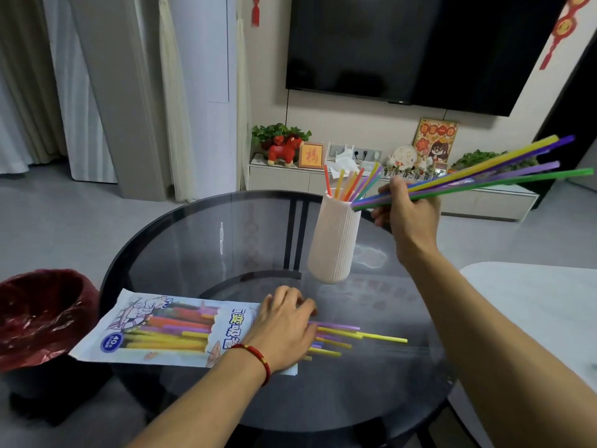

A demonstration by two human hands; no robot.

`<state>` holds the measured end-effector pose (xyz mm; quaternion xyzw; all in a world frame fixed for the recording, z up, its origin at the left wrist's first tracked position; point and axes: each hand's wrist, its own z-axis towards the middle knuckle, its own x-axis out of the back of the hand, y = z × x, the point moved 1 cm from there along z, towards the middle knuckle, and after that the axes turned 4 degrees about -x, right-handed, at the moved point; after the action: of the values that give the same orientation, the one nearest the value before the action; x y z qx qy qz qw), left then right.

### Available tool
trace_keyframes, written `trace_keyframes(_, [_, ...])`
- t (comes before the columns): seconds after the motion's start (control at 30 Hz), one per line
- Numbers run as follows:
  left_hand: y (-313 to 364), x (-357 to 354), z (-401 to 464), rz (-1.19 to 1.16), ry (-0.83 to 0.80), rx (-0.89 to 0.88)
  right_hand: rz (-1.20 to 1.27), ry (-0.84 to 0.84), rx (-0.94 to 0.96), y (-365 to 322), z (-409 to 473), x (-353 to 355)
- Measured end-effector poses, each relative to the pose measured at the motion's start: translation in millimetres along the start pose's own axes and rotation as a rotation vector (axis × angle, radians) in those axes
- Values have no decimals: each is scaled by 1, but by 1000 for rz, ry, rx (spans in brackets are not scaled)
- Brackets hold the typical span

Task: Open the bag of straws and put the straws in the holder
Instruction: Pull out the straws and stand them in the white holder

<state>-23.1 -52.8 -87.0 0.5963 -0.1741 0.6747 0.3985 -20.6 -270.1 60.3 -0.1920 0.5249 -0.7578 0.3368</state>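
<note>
The printed straw bag (155, 331) lies flat on the round glass table (193, 237), its open end to the right with several coloured straws (361, 334) sticking out. My left hand (284, 324) presses flat on that open end, fingers spread. A ribbed pale pink holder (332, 240) stands upright behind it with several straws (349, 184) inside. My right hand (407, 211) is raised just right of the holder's rim, shut on a bundle of straws (484, 176) that points up and to the right, its lower ends near the holder's mouth.
A bin with a red liner (38, 318) stands at the table's left edge. A white surface (533, 302) lies to the right. Behind are a low cabinet (284, 179) with ornaments, a wall television (403, 46) and curtains.
</note>
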Motion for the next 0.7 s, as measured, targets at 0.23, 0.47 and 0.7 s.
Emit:
trace_keyframes(0.23, [2, 3, -5, 11, -38, -24, -185, 70, 43, -16, 26, -30])
trace_keyframes(0.47, [0, 6, -8, -17, -63, -14, -544, -147, -33, -17, 43, -48])
trace_keyframes(0.7, [0, 9, -7, -45, -79, -4, -693, -213, -84, -28, 51, -53])
